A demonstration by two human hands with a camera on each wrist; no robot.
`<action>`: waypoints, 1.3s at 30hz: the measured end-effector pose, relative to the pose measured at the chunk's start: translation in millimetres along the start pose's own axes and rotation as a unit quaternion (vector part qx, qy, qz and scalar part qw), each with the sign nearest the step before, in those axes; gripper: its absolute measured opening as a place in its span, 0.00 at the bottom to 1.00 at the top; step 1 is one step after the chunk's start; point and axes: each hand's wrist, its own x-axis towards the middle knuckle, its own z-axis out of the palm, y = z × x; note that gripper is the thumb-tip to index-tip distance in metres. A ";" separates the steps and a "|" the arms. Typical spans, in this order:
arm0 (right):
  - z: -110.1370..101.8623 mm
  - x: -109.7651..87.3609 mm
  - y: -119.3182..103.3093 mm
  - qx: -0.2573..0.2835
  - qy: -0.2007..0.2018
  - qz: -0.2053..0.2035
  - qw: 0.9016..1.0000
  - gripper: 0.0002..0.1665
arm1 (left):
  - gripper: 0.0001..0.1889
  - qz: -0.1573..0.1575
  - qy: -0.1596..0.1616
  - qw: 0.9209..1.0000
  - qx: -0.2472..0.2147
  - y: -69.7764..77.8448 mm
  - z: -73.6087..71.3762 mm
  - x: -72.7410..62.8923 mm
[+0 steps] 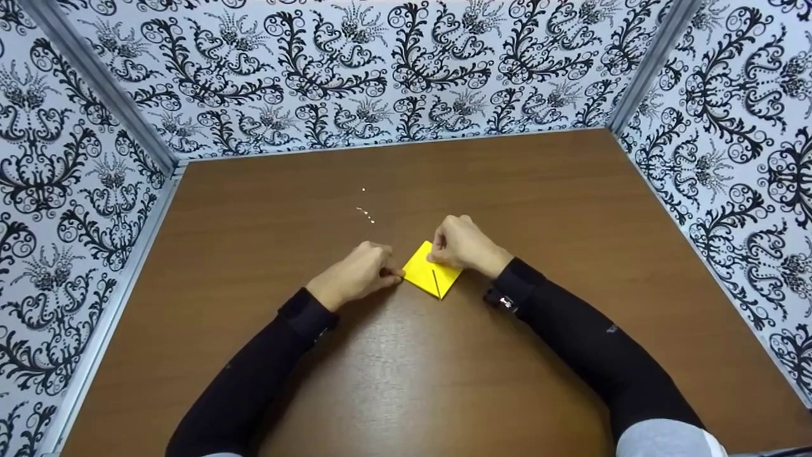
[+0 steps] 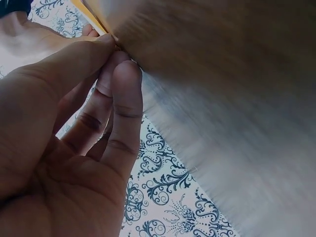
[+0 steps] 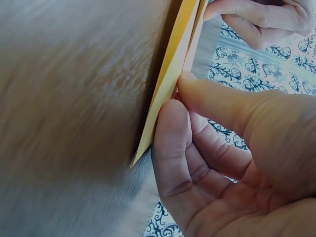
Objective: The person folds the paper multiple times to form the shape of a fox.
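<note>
A folded square of yellow paper [image 1: 420,274] lies on the brown table, turned like a diamond. A dark slit between its flaps runs to the near corner. My left hand [image 1: 363,271] pinches the paper's left corner between thumb and fingertips. Over the upper right part, my right hand [image 1: 466,246] holds a flap with thumb and curled fingers. The right wrist view shows layers of the paper [image 3: 170,81] standing slightly apart beside the thumb. In the left wrist view only a thin strip of paper shows, and the left fingertips partly hide its corner.
Patterned black-and-white walls [image 1: 380,70] with grey metal corner posts [image 1: 653,63] enclose the table [image 1: 285,209] at the back and sides. Small white specks [image 1: 366,213] show on the tabletop beyond the left hand. Dark sleeves and wrist straps cover both forearms.
</note>
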 end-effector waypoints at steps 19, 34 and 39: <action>2.4 1.6 3.5 -0.004 0.001 -0.007 1.000 0.13 | 0.04 -0.020 -0.012 1.000 -0.002 6.5 -2.1 -11.0; 2.0 1.6 2.7 0.000 -0.002 -0.003 1.000 0.13 | 0.04 -0.034 -0.013 0.999 0.007 8.8 -3.9 -10.9; 1.0 0.9 1.4 0.005 0.000 -0.004 1.000 0.14 | 0.05 -0.043 -0.007 0.999 0.027 8.3 -1.9 -9.9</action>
